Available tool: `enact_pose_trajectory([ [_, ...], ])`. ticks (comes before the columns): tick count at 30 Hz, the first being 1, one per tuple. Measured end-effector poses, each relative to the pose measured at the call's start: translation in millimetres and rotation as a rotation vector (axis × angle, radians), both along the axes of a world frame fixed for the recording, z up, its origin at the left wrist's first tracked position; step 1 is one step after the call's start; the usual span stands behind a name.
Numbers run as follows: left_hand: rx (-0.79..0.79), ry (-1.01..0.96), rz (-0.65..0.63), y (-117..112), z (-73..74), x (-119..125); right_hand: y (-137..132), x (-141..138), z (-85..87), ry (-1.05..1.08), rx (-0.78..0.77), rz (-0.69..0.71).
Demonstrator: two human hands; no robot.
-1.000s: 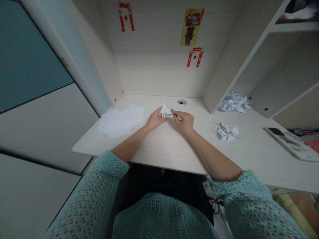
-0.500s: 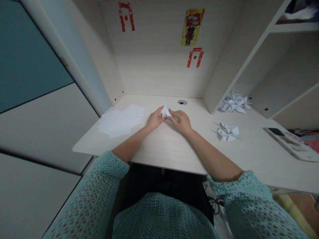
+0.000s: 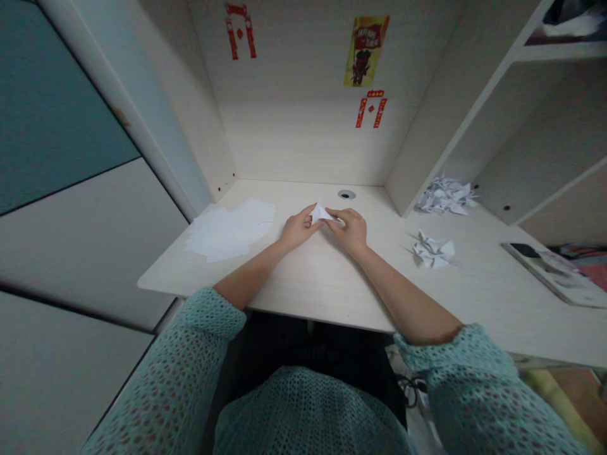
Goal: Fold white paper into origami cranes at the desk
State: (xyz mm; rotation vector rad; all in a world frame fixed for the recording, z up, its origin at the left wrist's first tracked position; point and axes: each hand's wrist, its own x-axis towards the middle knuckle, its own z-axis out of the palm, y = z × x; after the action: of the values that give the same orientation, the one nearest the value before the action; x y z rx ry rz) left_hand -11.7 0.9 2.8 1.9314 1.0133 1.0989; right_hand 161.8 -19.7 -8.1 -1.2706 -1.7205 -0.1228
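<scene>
A small piece of folded white paper [image 3: 321, 213] is held between both hands above the middle of the desk. My left hand [image 3: 300, 229] pinches its left side, fingers curled behind it and thumb in front. On the right side, my right hand [image 3: 349, 230] grips the paper between thumb and fingers. Parts of the paper are hidden by the fingers, and its exact folded shape is too small to make out. Flat white paper sheets [image 3: 232, 229] lie overlapping to the left of my left hand.
Folded white paper pieces [image 3: 432, 250] lie in a small heap right of my hands. A larger heap of folded paper [image 3: 446, 194] sits behind, by the shelf divider. A smartphone [image 3: 557, 272] rests at the right. The desk [image 3: 294, 284] has a cable hole [image 3: 346, 194] near the back panel.
Both hands have shifted slightly right with the folded paper. The paper now tilts more to the right, and its upright point looks lower.
</scene>
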Motion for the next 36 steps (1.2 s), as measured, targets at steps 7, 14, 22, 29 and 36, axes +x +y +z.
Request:
enact_pose_trajectory([
  [7,0.013,-0.035,0.047,-2.2,2.0,2.1,1.7,0.4,-2.5,-0.054,0.039,-0.056],
  [14,-0.034,-0.033,0.06,-0.1,0.1,1.5,0.2,-1.0,-0.9,-0.101,0.044,-0.019],
  [22,-0.172,-0.185,0.072,4.5,-0.4,2.4,-0.6,-2.2,-0.7,-0.169,0.02,0.027],
  [29,-0.336,-0.327,-0.015,13.4,-5.2,2.6,-5.4,-5.5,5.9,-0.091,0.026,0.117],
  [36,-0.419,-0.401,-0.058,20.1,-5.6,-4.0,-0.9,-5.3,5.8,0.296,-0.014,0.159],
])
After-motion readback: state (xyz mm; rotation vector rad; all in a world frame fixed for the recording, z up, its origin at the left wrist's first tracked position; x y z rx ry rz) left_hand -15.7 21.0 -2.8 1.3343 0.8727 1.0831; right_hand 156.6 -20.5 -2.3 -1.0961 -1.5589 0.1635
